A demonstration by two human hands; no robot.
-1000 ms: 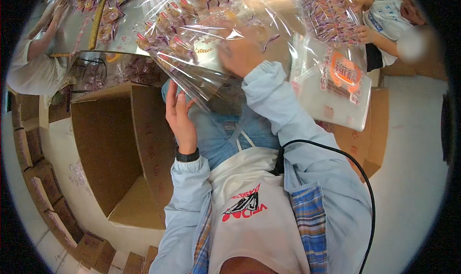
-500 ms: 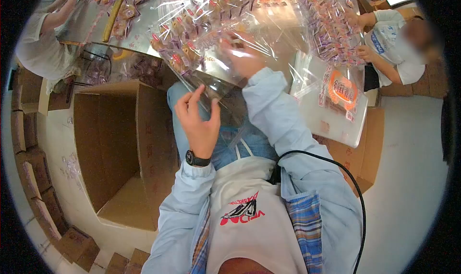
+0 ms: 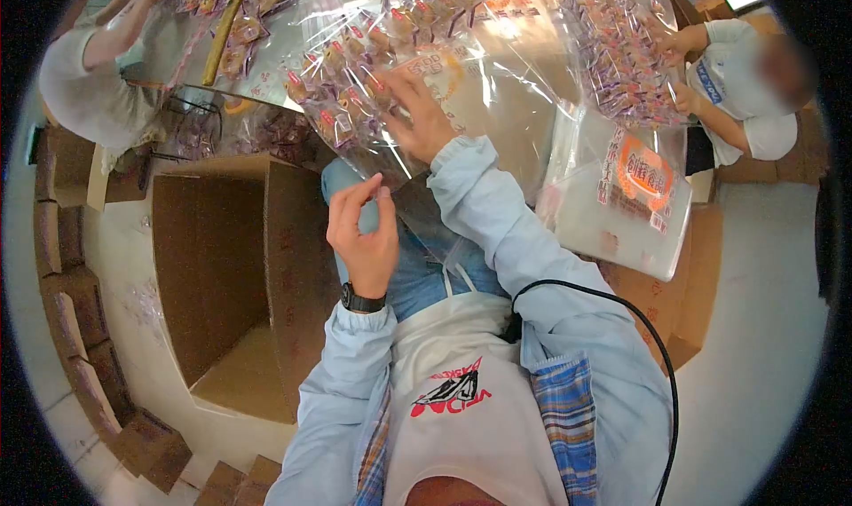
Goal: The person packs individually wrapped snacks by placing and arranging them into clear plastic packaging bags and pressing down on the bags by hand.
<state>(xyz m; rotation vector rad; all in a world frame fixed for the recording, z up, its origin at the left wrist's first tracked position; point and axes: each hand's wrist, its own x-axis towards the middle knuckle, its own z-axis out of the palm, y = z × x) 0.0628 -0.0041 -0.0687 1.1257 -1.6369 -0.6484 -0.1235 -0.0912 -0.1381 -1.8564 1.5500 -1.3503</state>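
Observation:
A large clear plastic bag (image 3: 497, 106) lies across the table's near edge, with rows of small wrapped snack packets (image 3: 382, 40) at its left side. The thumb and index finger of my left hand (image 3: 362, 240) come together at the bag's near edge, pinching the film above my lap. My right hand (image 3: 422, 120) reaches over the nearest packets with its fingers stretched apart. Whether it touches them through the film or directly, I cannot tell. Loose film hangs down over my knees.
A stack of flat printed bags (image 3: 612, 204) rests at the right. An open cardboard box (image 3: 222, 284) stands left of my legs, another box (image 3: 701, 284) at right. Two people work nearby, one at left (image 3: 98, 89), one at right (image 3: 732, 89) handling bagged packets (image 3: 621, 53). A black cable (image 3: 652, 328) crosses my sleeve.
My right hand has moved left and slightly toward me, onto the nearest packets, its fingers now spread. My left hand has shifted slightly, its finger and thumb closer together.

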